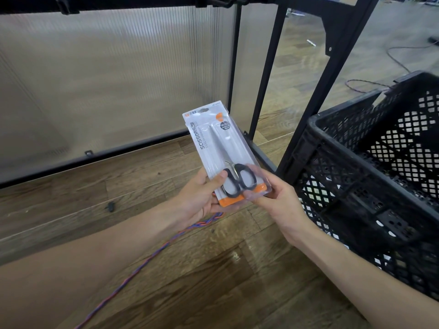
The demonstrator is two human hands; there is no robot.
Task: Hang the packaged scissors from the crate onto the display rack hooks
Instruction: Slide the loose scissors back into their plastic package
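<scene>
A packaged pair of scissors (218, 148), a white and orange card with black handles under clear plastic, is held upright in the middle of the view. My left hand (199, 198) grips its lower left edge, thumb on the front. My right hand (278, 200) pinches its lower right corner. The black mesh crate (356, 176) stands on the floor at the right, just beside my right hand. The display rack's black frame (268, 67) rises behind the package, with a ribbed translucent panel (114, 79) at its back. Black hooks (225, 1) show only at the top edge.
A twisted blue and orange cable (152, 260) runs across the wood floor under my left forearm. A small black piece (110, 206) lies on the floor at the left. More cables lie on the floor beyond the crate, at the far right.
</scene>
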